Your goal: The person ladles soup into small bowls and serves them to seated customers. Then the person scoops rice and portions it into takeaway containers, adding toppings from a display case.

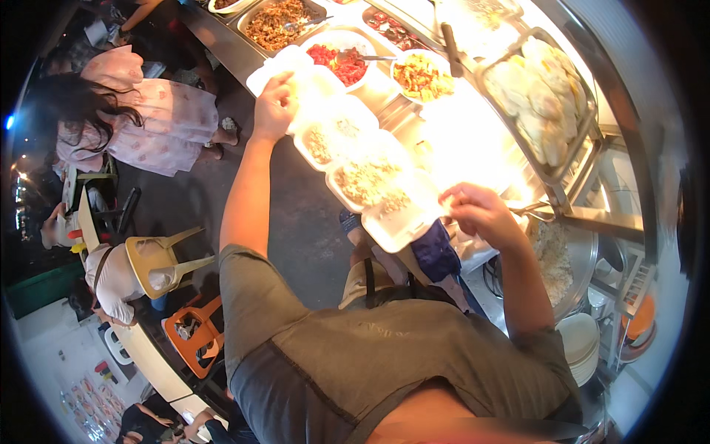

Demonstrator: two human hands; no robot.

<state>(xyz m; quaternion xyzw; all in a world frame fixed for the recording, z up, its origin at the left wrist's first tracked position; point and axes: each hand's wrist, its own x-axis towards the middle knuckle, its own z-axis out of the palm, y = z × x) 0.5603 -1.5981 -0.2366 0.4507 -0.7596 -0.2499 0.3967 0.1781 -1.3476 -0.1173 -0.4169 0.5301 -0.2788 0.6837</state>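
Several white foam takeaway boxes (388, 236) stand open in a row along the counter's edge. Rice-like pale grains (369, 180) lie in the nearer ones, while strong glare washes out the farther ones. My left hand (275, 108) grips the rim of a box at the far end, thumb and fingers bent over it. At the near end, my right hand (480, 213) has its fingers curled with the fingertips against a box's right edge. Glare hides whether they pinch it.
Beyond the boxes are a bowl of red food (349, 69), a bowl of yellowish chopped food (421, 77) and a brown minced-food tray (277, 25). Fried eggs fill a raised metal tray (538, 100). A rice pot (585, 277) stands right. People, chairs (194, 336) and tables are left.
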